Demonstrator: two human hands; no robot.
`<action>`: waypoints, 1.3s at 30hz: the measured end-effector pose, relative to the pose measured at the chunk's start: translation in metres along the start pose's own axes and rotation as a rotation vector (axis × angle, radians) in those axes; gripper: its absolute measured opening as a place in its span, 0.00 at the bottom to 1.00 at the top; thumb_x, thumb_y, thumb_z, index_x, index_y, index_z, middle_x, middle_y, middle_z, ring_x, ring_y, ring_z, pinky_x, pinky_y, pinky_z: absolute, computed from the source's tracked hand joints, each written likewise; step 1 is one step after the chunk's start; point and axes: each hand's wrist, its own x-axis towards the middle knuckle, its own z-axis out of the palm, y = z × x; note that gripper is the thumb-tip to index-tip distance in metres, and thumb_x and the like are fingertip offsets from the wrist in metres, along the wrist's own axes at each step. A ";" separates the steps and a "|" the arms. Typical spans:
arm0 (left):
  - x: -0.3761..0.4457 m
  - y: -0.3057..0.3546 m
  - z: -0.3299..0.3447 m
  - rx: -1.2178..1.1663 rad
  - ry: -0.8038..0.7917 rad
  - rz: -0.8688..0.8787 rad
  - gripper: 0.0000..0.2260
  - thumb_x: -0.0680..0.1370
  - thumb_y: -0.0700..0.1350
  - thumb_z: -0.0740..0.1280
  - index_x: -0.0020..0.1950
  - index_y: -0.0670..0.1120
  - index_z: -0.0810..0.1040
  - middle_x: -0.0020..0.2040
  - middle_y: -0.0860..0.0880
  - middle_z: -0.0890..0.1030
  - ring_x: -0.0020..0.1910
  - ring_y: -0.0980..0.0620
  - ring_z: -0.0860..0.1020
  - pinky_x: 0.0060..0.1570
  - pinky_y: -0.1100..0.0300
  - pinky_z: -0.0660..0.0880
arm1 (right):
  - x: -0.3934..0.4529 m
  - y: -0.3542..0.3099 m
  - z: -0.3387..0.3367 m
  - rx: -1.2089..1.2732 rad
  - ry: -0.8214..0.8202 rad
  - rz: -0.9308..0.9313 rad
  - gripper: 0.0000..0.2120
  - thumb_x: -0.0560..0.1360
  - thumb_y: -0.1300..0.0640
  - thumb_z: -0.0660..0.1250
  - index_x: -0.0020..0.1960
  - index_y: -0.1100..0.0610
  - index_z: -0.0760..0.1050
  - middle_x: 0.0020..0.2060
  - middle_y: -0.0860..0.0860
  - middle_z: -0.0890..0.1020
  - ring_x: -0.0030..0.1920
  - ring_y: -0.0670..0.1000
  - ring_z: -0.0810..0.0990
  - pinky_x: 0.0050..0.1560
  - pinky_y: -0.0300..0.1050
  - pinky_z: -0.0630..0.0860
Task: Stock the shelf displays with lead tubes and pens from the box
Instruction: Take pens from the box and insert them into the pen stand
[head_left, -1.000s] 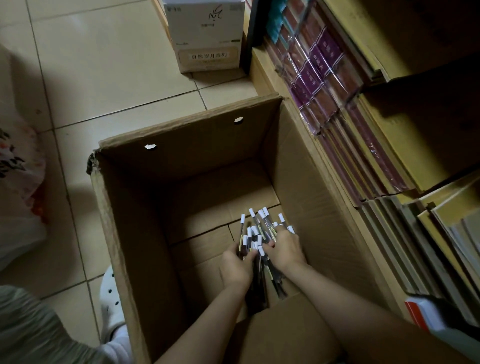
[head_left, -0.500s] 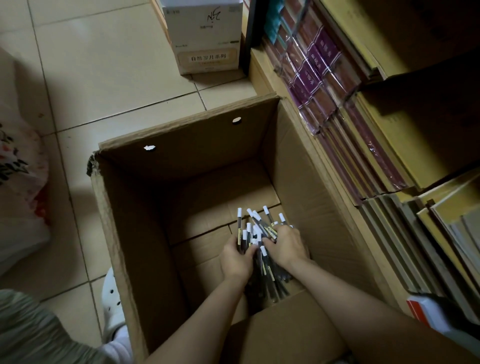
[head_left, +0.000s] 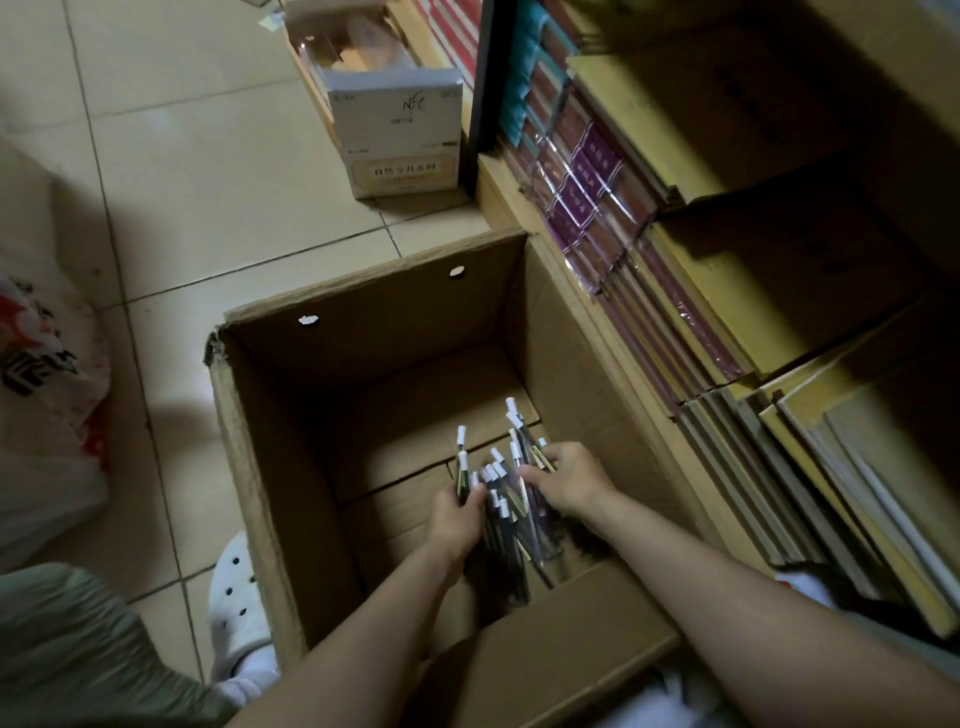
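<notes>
A deep open cardboard box (head_left: 270, 467) stands on the tiled floor, and both my arms reach down into it. At its bottom lies a bundle of dark pens with white caps (head_left: 506, 499). My left hand (head_left: 454, 519) grips the bundle's left side, with a few pens sticking up past its fingers. From the right, my right hand (head_left: 569, 480) curls its fingers round the bundle. The pens' lower ends are hidden in shadow near the box's front flap.
A low shelf (head_left: 727, 291) packed with wrapped notebooks and yellow pads runs along the box's right side. A white carton (head_left: 400, 135) stands on the floor behind the box. A plastic bag (head_left: 47, 395) lies at left, and a white clog (head_left: 239, 597) is by the box's front-left corner.
Both hands have gathered the pens closer together and shifted slightly away from me along the box bottom. The camera has tilted up, showing more of the floor and the white carton.
</notes>
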 end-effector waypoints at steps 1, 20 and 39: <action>-0.005 0.004 -0.001 0.010 0.005 0.020 0.08 0.83 0.45 0.59 0.55 0.43 0.76 0.43 0.47 0.82 0.39 0.52 0.81 0.35 0.62 0.75 | -0.007 -0.003 -0.004 0.039 -0.007 0.001 0.12 0.76 0.53 0.70 0.56 0.60 0.81 0.49 0.56 0.84 0.45 0.55 0.81 0.50 0.46 0.76; -0.211 0.206 0.007 -0.029 -0.675 0.580 0.17 0.78 0.59 0.64 0.43 0.45 0.77 0.29 0.53 0.72 0.24 0.58 0.67 0.23 0.65 0.64 | -0.234 -0.085 -0.169 0.457 0.264 -0.349 0.15 0.71 0.50 0.75 0.51 0.60 0.82 0.45 0.61 0.85 0.46 0.62 0.84 0.50 0.58 0.79; -0.266 0.287 0.054 0.133 -0.832 0.752 0.12 0.77 0.48 0.68 0.51 0.40 0.80 0.33 0.49 0.79 0.26 0.58 0.73 0.24 0.68 0.67 | -0.259 -0.088 -0.237 0.365 0.446 -0.508 0.09 0.77 0.51 0.68 0.42 0.56 0.79 0.31 0.50 0.83 0.29 0.43 0.81 0.29 0.37 0.74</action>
